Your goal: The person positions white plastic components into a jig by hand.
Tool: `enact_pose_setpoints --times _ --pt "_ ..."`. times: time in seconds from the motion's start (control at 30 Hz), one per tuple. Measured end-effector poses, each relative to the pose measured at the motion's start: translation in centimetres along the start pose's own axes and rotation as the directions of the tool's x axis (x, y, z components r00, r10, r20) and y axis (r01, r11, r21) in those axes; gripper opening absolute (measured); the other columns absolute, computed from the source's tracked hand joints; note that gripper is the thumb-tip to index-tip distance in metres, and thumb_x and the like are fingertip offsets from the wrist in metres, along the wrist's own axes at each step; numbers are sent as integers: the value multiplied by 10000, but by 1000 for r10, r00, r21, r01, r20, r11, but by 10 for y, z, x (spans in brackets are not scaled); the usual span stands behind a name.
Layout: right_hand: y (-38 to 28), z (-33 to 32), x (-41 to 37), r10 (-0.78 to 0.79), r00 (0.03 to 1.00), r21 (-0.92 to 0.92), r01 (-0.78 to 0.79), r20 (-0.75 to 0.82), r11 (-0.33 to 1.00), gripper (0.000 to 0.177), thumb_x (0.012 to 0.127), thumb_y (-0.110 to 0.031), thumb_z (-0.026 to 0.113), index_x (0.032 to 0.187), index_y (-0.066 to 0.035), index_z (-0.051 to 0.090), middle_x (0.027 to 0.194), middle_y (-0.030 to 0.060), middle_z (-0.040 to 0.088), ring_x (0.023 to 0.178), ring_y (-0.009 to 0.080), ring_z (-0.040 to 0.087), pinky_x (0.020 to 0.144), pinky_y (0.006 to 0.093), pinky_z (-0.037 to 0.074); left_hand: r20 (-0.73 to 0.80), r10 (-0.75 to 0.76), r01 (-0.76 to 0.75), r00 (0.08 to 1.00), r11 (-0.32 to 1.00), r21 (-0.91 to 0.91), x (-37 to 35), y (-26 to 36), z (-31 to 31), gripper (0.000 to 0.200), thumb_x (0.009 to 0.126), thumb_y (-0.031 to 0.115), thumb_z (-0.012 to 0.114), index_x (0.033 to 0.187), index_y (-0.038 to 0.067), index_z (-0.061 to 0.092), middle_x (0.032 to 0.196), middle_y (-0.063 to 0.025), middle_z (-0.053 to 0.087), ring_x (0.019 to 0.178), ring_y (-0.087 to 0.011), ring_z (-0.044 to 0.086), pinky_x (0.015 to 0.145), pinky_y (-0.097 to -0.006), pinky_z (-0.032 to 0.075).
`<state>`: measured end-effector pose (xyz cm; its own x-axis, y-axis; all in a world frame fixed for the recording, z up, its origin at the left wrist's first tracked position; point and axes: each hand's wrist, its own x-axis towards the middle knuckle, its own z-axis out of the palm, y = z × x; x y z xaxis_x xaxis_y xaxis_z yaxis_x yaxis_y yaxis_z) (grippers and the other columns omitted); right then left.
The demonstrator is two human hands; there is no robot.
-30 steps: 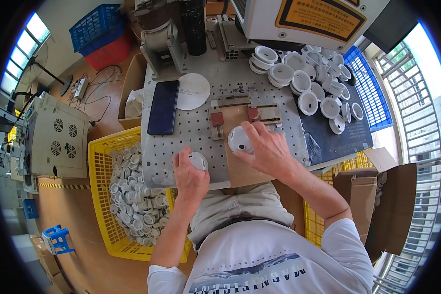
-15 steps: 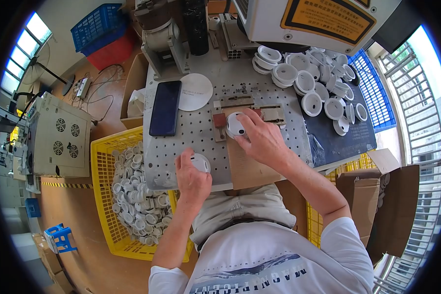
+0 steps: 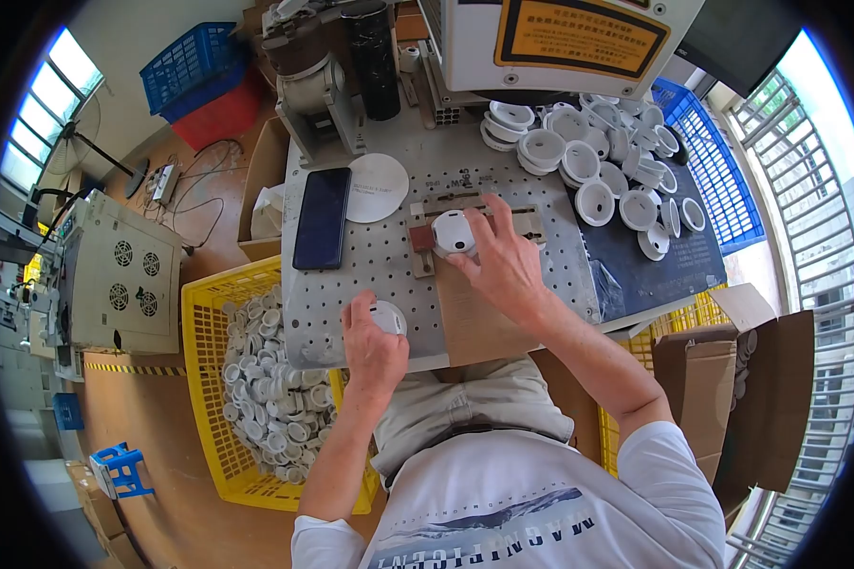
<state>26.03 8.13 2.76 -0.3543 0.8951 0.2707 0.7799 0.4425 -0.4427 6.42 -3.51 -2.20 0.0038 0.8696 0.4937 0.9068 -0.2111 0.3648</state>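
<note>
My right hand [image 3: 508,266] grips a white round plastic cap [image 3: 454,232] with small dark holes, thumb at its near edge and fingers along its far right side. That cap sits at the metal fixture [image 3: 531,220], right beside its reddish-brown block [image 3: 421,237]. Near the front edge of the perforated metal table [image 3: 417,327], my left hand [image 3: 375,351] is closed round another white round cap [image 3: 390,320], which is partly hidden by the fingers. A strip of brown cardboard [image 3: 479,322] lies between my hands and the fixture.
A dark phone [image 3: 322,218] and a white disc [image 3: 378,188] lie at the left. Many white caps [image 3: 595,203] are heaped at the right, under the machine head [image 3: 560,43]. A yellow basket [image 3: 204,379] of white parts stands below left, an open cardboard box [image 3: 697,379] at right.
The view has shifted slightly, so the machine head appears farther left. Both hands keep hold of their caps; the right-hand cap shows only a slight shift at the fixture.
</note>
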Motion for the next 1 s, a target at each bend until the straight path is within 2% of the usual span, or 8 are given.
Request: enact_pose_setpoints --times 0.43,0.53,0.6,0.63,0.8,0.87,0.93,1.0 --pt "33 0 -40 43 978 169 -8 -203 986 503 806 -196 764 1219 -53 515 1329 168 440 929 352 646 717 435 557 -1 18 -18 1000 1000 18 -6 -6 4 91 553 -40 684 625 -82 649 1205 -239 519 1080 -426 504 897 -478 441" --pt "40 -2 -42 104 974 237 -54 -202 970 465 815 -162 746 1208 -49 525 1300 162 471 920 364 639 716 433 547 8 9 -9 1000 1000 -1 -4 -4 3 145 555 -70 649 697 -92 633 1186 -233 522 1064 -431 507 885 -474 443" --pt "40 -4 -41 120 975 260 -69 -186 963 431 819 -143 736 1190 -47 538 1270 167 496 937 374 632 719 428 545 -11 -12 12 1000 999 -38 -3 -3 1 403 556 -129 560 958 -132 581 1129 -233 555 1018 -430 543 915 -479 448" --pt "40 -3 -41 125 974 265 -72 -188 962 431 819 -143 736 1190 -47 538 1270 167 496 937 374 632 719 428 545 -7 -8 8 1000 999 -34 -4 -5 -1 403 556 -129 560 958 -132 581 1129 -233 555 1018 -430 543 915 -479 448" --pt "51 -14 -43 157 971 360 -83 -182 929 391 804 -89 729 1155 -47 563 1226 134 557 666 265 627 618 378 529 -149 -316 299 937 946 -122 -24 -48 -47 421 634 -62 460 1041 -93 564 1025 -231 590 969 -428 570 930 -460 448" --pt "76 -27 -38 136 918 261 -37 -373 965 408 788 -74 733 1159 -45 564 1223 124 576 566 226 585 579 358 515 -256 -404 406 878 913 -48 -45 -98 -79 401 674 -24 440 1046 -95 569 1019 -238 595 971 -434 576 928 -464 448" --pt "104 -51 -27 328 858 161 -287 -395 944 469 798 -148 743 1217 -56 554 1266 139 561 690 293 649 634 397 534 -302 -515 564 802 820 97 -72 -154 -112 386 700 -18 434 1052 -110 565 1041 -244 596 1010 -433 570 940 -466 438" --pt "135 -63 -19 295 873 -112 -362 -388 925 675 799 -316 756 1364 -82 471 1340 187 505 989 405 658 806 454 545 -296 -573 634 764 750 187 -84 -196 -133 378 709 -27 435 1052 -125 560 1060 -247 596 1044 -430 564 955 -463 428"
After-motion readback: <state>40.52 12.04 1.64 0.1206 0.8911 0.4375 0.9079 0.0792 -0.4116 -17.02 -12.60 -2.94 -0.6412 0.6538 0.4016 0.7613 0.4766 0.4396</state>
